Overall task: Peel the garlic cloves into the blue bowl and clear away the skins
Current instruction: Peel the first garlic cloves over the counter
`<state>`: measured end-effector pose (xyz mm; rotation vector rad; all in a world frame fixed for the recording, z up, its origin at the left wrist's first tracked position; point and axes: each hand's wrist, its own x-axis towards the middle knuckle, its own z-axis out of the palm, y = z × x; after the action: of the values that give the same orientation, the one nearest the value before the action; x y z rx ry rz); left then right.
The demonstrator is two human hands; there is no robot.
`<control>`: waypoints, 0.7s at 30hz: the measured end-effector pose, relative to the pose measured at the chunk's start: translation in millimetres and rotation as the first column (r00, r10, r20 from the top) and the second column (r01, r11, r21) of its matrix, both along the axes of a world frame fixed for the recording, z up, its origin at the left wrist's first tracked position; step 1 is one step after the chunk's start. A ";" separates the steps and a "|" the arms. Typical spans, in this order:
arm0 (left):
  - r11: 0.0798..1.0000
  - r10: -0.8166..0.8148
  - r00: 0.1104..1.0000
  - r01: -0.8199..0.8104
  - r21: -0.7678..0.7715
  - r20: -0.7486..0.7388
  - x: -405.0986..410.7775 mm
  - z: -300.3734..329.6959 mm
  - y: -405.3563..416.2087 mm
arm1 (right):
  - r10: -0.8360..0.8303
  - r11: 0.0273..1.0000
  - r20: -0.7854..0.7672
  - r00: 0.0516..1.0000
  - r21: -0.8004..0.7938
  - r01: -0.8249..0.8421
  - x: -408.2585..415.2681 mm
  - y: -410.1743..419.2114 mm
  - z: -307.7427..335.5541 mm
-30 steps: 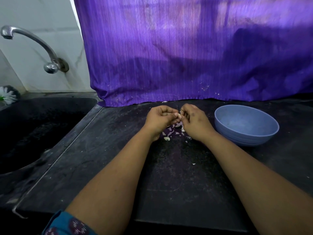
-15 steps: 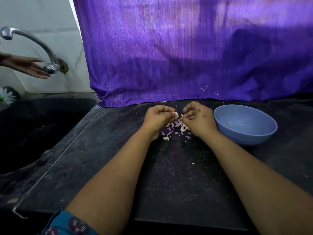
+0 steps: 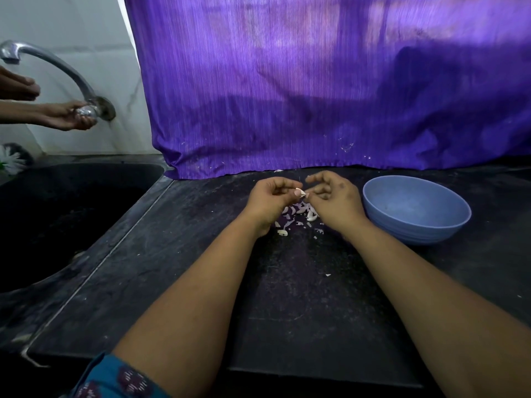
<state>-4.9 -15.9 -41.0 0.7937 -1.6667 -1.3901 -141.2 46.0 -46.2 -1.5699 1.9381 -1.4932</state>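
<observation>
Nearest the viewer, a teal patterned sleeve (image 3: 115,380) is seen at the lower left edge, and two bare forearms are extended forward over a dark, scuffed stone desk (image 3: 301,305).

A single pale skin fragment (image 3: 327,274) is noted on the desk between the forearms, well apart from the rest.

A scatter of white and purplish garlic skins and cloves (image 3: 298,215) is laid on the desk, beneath and just short of the two hands.

The left hand (image 3: 268,201) is held above that scatter with its fingers curled; a small pale garlic clove (image 3: 299,192) is pinched at the fingertips, so this grip is closed on the clove.

The right hand (image 3: 334,199) is set just beside the left, its fingers bent and spread towards the clove. The thumb and fingertips are brought up to the clove; whether it is actually gripped by this hand cannot be told.

A round pale blue plastic bowl (image 3: 416,209) is stood on the desk just to the right of the right hand. No cloves can be made out inside it.

To the left, a dark sunken sink basin (image 3: 57,214) is set into the desk.

Behind the hands, a ribbed purple cloth (image 3: 316,96) is hung down to the desk's back edge.

At the far left, a curved chrome tap (image 3: 57,73) is fixed to the pale wall; its knob is held by another person's hand (image 3: 69,114), and a second hand (image 3: 17,86) is raised under the spout.
</observation>
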 end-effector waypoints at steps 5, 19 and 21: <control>0.999 0.042 0.999 -0.041 -0.032 0.022 -1.3 -2.3 -3.3 | 0.060 0.997 0.206 0.977 0.027 -0.066 4.5 -4.4 -0.9; 0.978 0.129 0.969 -0.089 -0.190 0.209 -1.5 0.6 0.1 | 0.129 0.983 0.595 0.793 0.029 -0.182 2.3 1.6 4.7; 0.969 0.149 0.959 -0.093 -0.227 0.243 -1.8 0.8 2.2 | 0.117 0.984 0.563 0.818 0.044 -0.171 1.8 0.3 2.9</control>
<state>-6.7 -13.7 -40.2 0.9664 -1.8940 -1.0348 -139.4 46.3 -43.3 -1.0440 1.4884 -1.5483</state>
